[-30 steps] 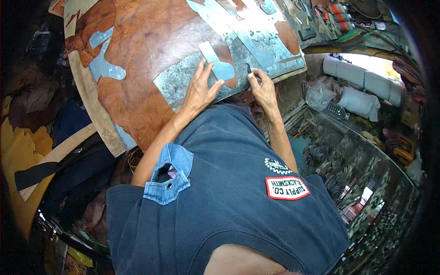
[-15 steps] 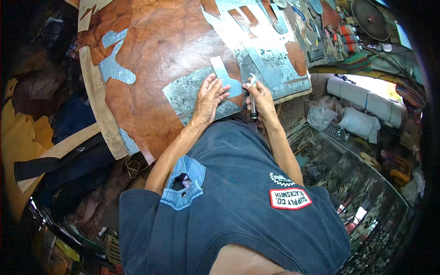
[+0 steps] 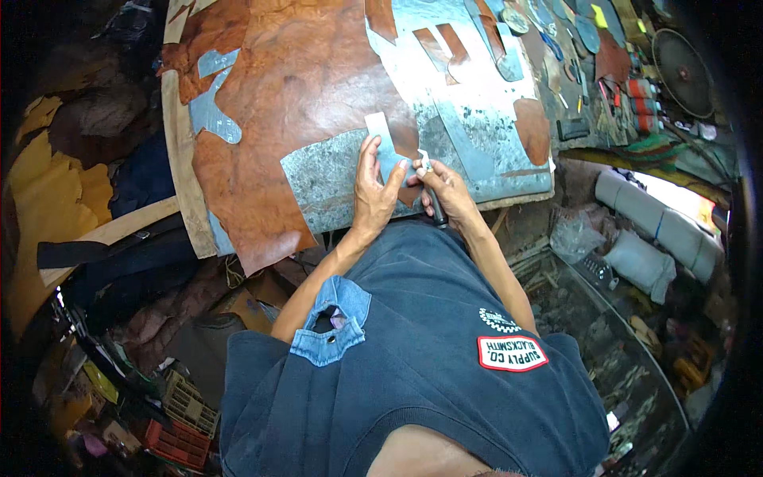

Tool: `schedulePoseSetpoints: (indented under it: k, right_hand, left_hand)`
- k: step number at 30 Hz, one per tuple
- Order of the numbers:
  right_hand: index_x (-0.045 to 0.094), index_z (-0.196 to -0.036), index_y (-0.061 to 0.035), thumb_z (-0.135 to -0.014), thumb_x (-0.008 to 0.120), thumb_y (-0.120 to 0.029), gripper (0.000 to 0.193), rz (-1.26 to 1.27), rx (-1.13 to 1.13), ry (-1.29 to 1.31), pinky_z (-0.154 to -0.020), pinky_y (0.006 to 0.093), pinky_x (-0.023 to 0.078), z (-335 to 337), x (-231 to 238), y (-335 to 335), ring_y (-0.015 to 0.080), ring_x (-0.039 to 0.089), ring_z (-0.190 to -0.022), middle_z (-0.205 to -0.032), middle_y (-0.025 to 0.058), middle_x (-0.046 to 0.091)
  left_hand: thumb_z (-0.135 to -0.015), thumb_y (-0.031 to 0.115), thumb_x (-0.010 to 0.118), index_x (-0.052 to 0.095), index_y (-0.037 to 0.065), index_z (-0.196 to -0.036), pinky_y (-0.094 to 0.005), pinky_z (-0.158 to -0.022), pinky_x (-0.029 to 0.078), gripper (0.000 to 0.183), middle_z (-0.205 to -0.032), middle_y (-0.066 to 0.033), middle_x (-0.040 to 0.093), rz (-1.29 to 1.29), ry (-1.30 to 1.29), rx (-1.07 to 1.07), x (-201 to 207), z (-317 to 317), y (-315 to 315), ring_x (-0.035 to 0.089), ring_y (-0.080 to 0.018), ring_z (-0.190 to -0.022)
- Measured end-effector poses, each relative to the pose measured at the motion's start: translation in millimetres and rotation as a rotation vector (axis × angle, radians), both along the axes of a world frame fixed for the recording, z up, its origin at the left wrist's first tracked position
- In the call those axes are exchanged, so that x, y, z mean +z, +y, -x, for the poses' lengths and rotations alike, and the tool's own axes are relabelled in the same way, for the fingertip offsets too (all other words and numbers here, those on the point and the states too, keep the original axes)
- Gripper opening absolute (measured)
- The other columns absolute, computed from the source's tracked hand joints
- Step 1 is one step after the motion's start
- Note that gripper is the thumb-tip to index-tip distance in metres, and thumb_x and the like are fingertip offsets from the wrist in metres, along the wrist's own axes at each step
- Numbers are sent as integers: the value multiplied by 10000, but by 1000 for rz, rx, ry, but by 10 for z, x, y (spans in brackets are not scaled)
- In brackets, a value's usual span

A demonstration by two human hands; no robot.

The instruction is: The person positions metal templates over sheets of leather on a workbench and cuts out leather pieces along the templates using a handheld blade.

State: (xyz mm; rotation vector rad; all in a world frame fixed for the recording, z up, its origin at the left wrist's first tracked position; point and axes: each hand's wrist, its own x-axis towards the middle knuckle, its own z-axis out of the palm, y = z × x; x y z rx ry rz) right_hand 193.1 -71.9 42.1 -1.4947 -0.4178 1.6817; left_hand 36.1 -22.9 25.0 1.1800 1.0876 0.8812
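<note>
My left hand (image 3: pixel 377 189) rests with outstretched fingers and thumb against a grey boot-shaped pattern piece (image 3: pixel 381 133). That piece lies on a strip of brown leather and a mottled grey sheet (image 3: pixel 324 179) at the table's near edge. Just right of it, my right hand (image 3: pixel 447 193) is closed round a slim hand tool (image 3: pixel 437 211) with a dark handle and a pale hooked tip; its exact kind is unclear. The tip points away from me, above the leather. A large brown leather hide (image 3: pixel 310 95) spreads over the table to the left.
Another grey pattern piece (image 3: pixel 214 111) lies on the hide. More leather cutouts (image 3: pixel 532 131) are on the sheet's right. Tools, red-banded containers (image 3: pixel 642 107) and a round fan (image 3: pixel 683 73) stand far right. A white sack (image 3: pixel 640 266) and plastic crates (image 3: pixel 179 443) sit lower down.
My left hand has turned and come onto the pattern piece, fingers now along its left side. The right hand with the tool has moved closer to it. The whole view has shifted slightly.
</note>
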Motion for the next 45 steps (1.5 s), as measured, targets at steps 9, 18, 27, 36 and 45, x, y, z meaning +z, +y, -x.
schedulePoseSetpoints:
  k: [9, 18, 27, 36, 45]
  right_hand:
    - [542, -1187, -35, -970, 591, -252, 311, 8, 272, 87, -412, 197, 425, -304, -104, 117, 53, 506, -516, -848, 39, 611]
    - [575, -1205, -72, -905, 667, -231, 351, -47, 264, -219, -455, 208, 420, -628, 126, 276, 55, 518, -556, -765, -3, 606]
    - [671, -886, 11, -848, 733, -185, 209, -260, 471, -273, -586, 281, 427, -836, 91, 229, 82, 514, -679, -747, 25, 601]
    - [657, -849, -67, -885, 688, -233, 172, -280, 338, -354, -488, 230, 406, -1360, 290, 664, 40, 504, -553, -650, -21, 580]
    - [625, -833, -62, -840, 717, -194, 161, -150, 559, -346, -378, 239, 369, -2007, -64, 2160, 64, 471, -427, -548, -7, 527]
  left_hand:
    - [-932, 209, 659, 282, -47, -1438, -310, -883, 492, 681, -1337, -202, 479, 386, -308, 312, -41, -114, 192, 540, -199, -1140]
    - [-952, 94, 602, 591, -65, -1239, -253, -833, 506, 328, -1090, -107, 686, 223, 64, 167, 152, -459, -52, 620, -107, -972]
    - [-951, 80, 619, 642, -31, -1156, -232, -841, 489, 235, -1043, -56, 680, 304, -141, 106, 413, -511, -224, 614, -81, -930]
    - [-959, 139, 620, 641, -38, -1154, -236, -764, 516, 264, -957, -79, 695, 322, -70, 90, 250, -805, -18, 644, -101, -832]
    - [-971, 151, 598, 626, -36, -1180, -236, -694, 513, 282, -921, -68, 691, 329, 95, 81, 7, -739, -191, 633, -97, -783]
